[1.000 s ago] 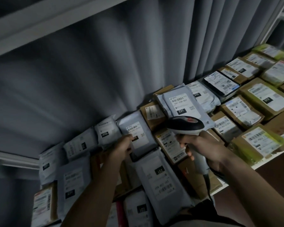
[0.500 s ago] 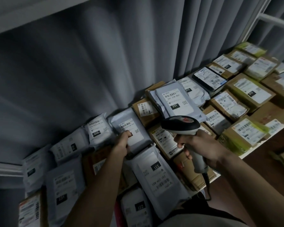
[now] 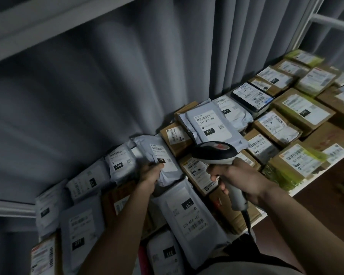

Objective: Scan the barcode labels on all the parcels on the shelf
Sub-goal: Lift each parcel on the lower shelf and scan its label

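Several parcels cover the shelf (image 3: pixel 306 192): grey mailer bags on the left, brown cardboard boxes on the right, each with a white barcode label. My left hand (image 3: pixel 150 176) grips the near edge of a grey mailer bag (image 3: pixel 159 153) marked 010 and tilts its label up. My right hand (image 3: pixel 240 179) holds the handle of a barcode scanner (image 3: pixel 214 152), whose black and grey head points left toward that bag's label. Behind the scanner lies a grey mailer marked 231 (image 3: pixel 211 126).
A grey curtain (image 3: pixel 107 86) hangs right behind the parcels. An upper shelf board (image 3: pixel 38 26) runs overhead at the top left. A white shelf frame (image 3: pixel 326 20) stands at the top right. The scanner's cable (image 3: pixel 247 221) drops toward my body. Brown floor (image 3: pixel 326 205) shows below the shelf edge.
My left hand has taken hold of the 010 mailer bag and lifted its near edge. The scanner has stayed aimed left. The view has drifted slightly left.
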